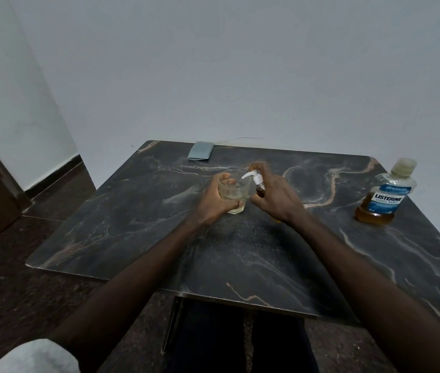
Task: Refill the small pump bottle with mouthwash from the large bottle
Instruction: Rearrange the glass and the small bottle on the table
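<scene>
While the left grip (pixel 215 200) is curled round a small clear glass (pixel 236 196) near the middle of the tabletop (pixel 213 251), the right grip (pixel 275 197) is closed round the small pump bottle (pixel 257 181) just beside it. The fingers of the left grip wrap the far side of the glass and the thumb lies along its near side. The glass stands on the tabletop with a little pale liquid at its bottom.

The small pump bottle is upright in the right grip, which hides most of its brown body. Only the neck and the white pump head stick out above the fingers. The spout points left, and its tip reaches over the rim of the glass. The forefinger arches over the pump head, but blur hides whether it rests on the head.

The large bottle (pixel 385 195) stands upright near the right edge of the tabletop, well apart from both grips, with its cap on. It has a blue label and amber liquid in its lower part.

Counted, there are two grips, one glass, one small pump bottle and one large bottle. One flat grey pouch (pixel 200 151) lies at the far edge of the tabletop, with one thin wire (pixel 240 139) just behind it.
</scene>
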Demonstrator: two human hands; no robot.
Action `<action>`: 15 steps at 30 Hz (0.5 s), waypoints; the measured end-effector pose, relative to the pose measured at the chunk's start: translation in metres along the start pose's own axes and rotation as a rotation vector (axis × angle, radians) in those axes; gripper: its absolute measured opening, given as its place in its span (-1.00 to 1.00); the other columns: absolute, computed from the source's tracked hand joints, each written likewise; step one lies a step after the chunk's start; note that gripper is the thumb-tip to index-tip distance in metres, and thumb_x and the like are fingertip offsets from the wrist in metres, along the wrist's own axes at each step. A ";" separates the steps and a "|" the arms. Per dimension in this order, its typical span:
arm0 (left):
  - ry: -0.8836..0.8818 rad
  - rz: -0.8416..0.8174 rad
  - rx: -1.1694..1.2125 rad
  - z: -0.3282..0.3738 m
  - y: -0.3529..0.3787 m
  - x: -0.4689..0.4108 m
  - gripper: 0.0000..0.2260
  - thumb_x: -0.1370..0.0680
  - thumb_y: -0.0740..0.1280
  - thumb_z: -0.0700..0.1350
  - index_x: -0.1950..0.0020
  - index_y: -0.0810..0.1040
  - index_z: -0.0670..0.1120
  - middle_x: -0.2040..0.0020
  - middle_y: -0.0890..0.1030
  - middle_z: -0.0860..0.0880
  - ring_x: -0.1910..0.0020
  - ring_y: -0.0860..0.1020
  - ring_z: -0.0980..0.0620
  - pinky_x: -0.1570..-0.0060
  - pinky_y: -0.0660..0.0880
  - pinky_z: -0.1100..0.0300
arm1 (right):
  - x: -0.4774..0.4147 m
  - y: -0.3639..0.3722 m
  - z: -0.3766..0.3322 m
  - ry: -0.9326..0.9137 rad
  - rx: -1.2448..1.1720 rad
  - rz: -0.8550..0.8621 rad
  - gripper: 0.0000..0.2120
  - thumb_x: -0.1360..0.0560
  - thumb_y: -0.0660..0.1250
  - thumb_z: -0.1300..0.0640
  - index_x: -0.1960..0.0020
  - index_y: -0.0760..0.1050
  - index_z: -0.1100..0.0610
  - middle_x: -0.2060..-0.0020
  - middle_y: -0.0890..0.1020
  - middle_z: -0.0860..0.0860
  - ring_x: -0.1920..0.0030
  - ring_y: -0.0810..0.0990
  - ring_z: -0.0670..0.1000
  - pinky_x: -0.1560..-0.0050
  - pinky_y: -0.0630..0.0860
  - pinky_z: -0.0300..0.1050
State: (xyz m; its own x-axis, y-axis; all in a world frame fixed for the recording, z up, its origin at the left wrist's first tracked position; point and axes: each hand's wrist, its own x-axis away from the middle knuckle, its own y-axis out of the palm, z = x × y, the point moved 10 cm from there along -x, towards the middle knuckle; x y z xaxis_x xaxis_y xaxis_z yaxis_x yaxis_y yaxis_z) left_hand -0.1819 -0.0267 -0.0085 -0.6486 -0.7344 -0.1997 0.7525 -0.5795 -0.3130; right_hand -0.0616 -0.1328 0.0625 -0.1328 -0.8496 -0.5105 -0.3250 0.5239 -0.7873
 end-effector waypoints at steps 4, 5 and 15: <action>-0.004 -0.003 -0.006 0.000 0.000 0.000 -0.23 -0.39 0.63 -0.14 -0.51 0.33 0.00 -0.35 0.57 0.08 -0.29 0.59 0.14 -0.22 0.56 0.23 | 0.000 0.000 0.001 0.005 0.034 0.010 -0.44 -0.40 0.31 0.00 -0.37 0.26 -0.06 0.23 0.51 -0.10 0.31 0.51 0.04 0.34 0.39 -0.08; -0.005 -0.003 -0.005 0.000 0.000 0.000 -0.23 -0.39 0.64 -0.14 -0.50 0.33 0.00 -0.35 0.57 0.08 -0.29 0.58 0.14 -0.22 0.56 0.23 | 0.000 -0.001 0.001 0.010 0.039 0.016 -0.41 -0.39 0.28 -0.05 -0.39 0.25 -0.07 0.22 0.51 -0.10 0.31 0.51 0.04 0.34 0.38 -0.09; -0.010 -0.009 -0.008 -0.002 0.000 0.000 -0.22 -0.36 0.65 -0.08 -0.48 0.34 0.04 -0.25 0.57 0.22 -0.23 0.60 0.24 -0.25 0.59 0.18 | 0.003 -0.004 0.001 0.041 0.003 0.070 -0.34 -0.35 0.19 -0.15 -0.43 0.20 -0.06 0.25 0.49 -0.13 0.41 0.40 -0.22 0.45 0.21 -0.22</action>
State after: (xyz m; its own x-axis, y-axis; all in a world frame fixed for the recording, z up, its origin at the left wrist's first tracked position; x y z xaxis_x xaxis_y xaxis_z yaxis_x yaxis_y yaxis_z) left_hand -0.1821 -0.0262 -0.0106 -0.6539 -0.7329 -0.1878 0.7460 -0.5831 -0.3217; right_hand -0.0600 -0.1376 0.0634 -0.1938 -0.8126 -0.5497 -0.3108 0.5823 -0.7512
